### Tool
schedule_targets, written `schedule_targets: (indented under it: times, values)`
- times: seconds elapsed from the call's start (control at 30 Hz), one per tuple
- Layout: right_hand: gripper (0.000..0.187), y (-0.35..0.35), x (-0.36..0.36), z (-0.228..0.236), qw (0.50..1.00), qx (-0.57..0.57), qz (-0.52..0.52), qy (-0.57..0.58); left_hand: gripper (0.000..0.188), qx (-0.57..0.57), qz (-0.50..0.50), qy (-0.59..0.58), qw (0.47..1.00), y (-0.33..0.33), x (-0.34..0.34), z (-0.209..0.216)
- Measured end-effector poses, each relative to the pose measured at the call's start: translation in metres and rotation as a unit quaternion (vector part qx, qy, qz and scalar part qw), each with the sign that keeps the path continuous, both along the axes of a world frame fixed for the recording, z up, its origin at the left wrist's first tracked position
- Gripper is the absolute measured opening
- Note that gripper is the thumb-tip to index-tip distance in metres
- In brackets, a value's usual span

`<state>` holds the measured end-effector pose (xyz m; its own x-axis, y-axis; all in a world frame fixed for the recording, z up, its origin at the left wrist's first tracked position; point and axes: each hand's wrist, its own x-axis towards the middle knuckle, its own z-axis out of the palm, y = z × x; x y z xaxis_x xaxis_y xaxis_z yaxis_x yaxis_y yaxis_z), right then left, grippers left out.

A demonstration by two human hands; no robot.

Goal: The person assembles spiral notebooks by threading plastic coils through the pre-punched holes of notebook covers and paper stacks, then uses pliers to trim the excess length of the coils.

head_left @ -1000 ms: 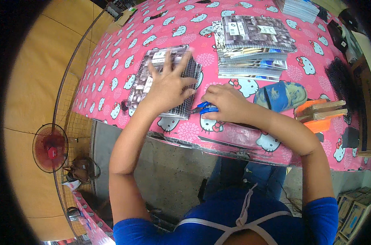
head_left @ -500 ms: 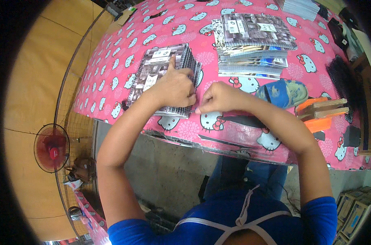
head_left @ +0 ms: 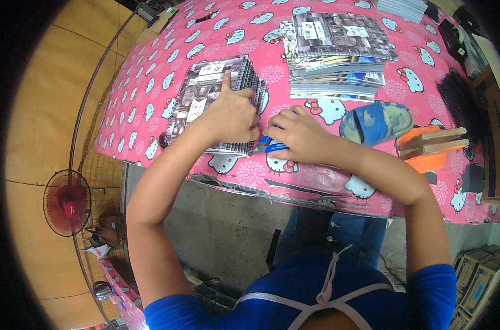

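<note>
A stack of spiral notebooks (head_left: 197, 91) with grey photo-pattern covers lies slightly tilted on the table's left part. My left hand (head_left: 236, 115) rests on it, index finger stretched along the top cover and the other fingers curled over the right edge. Beside the stack's near right corner, my right hand (head_left: 302, 135) is wrapped round a blue-handled hand tool (head_left: 276, 147), which looks like small pliers. Its metal end points at the notebooks' wire-bound corner; the tip is partly hidden.
Another notebook pile (head_left: 338, 82) stands farther back. Right of my right hand lie a blue slipper-shaped item (head_left: 376, 122) and an orange and wooden block-like piece (head_left: 431, 146). Black wire coils (head_left: 459, 104) sit near a cardboard box (head_left: 495, 137). A pink patterned cloth (head_left: 151, 110) covers the table.
My right hand has turned and its fingers have gone from a pinch to a grip round the blue-handled tool, which now shows. My left hand stays on the notebooks. The view has shifted slightly.
</note>
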<state>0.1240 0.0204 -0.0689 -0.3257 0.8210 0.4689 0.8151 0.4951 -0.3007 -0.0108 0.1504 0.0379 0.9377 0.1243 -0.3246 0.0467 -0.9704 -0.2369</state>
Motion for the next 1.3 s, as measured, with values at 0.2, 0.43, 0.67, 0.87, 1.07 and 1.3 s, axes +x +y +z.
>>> schedule_targets:
  times: [0.2,0.43,0.67,0.87,1.07,1.3]
  values:
    - [0.039,0.004,0.004,0.013,0.997,-0.071,0.021,0.001,0.019,-0.006,0.001,-0.009,1.000,0.001,-0.002,-0.001]
    - [0.037,0.008,-0.003,0.010,0.997,0.071,0.013,-0.017,0.021,-0.016,-0.010,-0.045,0.999,0.002,-0.003,-0.003]
    - [0.036,0.026,0.006,0.043,0.807,-0.537,-0.025,0.243,0.020,-0.035,-0.027,-0.043,0.998,0.000,-0.005,-0.002]
    - [0.041,0.003,0.002,0.019,0.988,-0.141,-0.001,0.063,0.021,0.025,0.007,0.045,0.999,-0.003,0.004,0.003]
    - [0.042,0.004,-0.001,0.001,0.999,0.012,-0.002,-0.035,0.022,0.008,0.002,0.024,1.000,-0.001,0.001,0.001]
    - [0.038,0.023,0.005,0.031,0.882,-0.417,0.010,0.219,0.024,0.006,-0.008,0.004,1.000,0.002,-0.001,-0.004]
